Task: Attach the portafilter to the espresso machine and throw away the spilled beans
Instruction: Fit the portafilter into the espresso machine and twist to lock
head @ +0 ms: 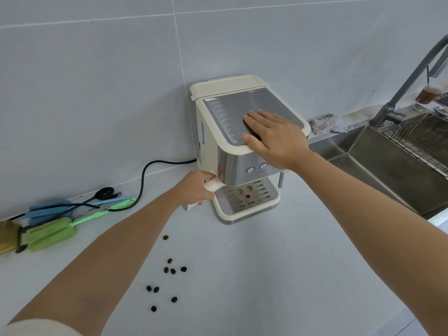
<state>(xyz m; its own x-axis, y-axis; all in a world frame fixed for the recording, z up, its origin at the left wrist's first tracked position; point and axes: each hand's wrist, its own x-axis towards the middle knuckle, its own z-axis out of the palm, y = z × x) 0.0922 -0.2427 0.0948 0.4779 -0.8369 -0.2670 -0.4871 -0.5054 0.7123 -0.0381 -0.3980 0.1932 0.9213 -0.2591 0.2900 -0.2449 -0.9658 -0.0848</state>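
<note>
Nearest to me, the coffee beans (167, 282) lie scattered on the pale counter (278, 275), a loose group between my two forearms, with one bean set apart closer to the machine. None of them touches either hand.

Further out, my left hand (197, 187) is clenched around the cream handle of the portafilter (211, 187). The handle's long axis runs from lower left, where its butt end pokes out below my little finger, up and to the right toward the underside of the espresso machine (242, 146). My fingers wrap over its top and front, so only a short stretch shows between my knuckles and the chrome front. The basket end is hidden under the machine's head, so I cannot tell whether it is seated, though it seems to sit just at the left corner above the drip tray (244, 197).

Beyond that, my right hand (274, 134) lies flat and released on the machine's metal top plate, fingers spread toward the wall, thumb over the front edge, grasping nothing.

Past the machine, a sink (388, 161) sits to the right, and brushes (48, 229) lie at far left.
</note>
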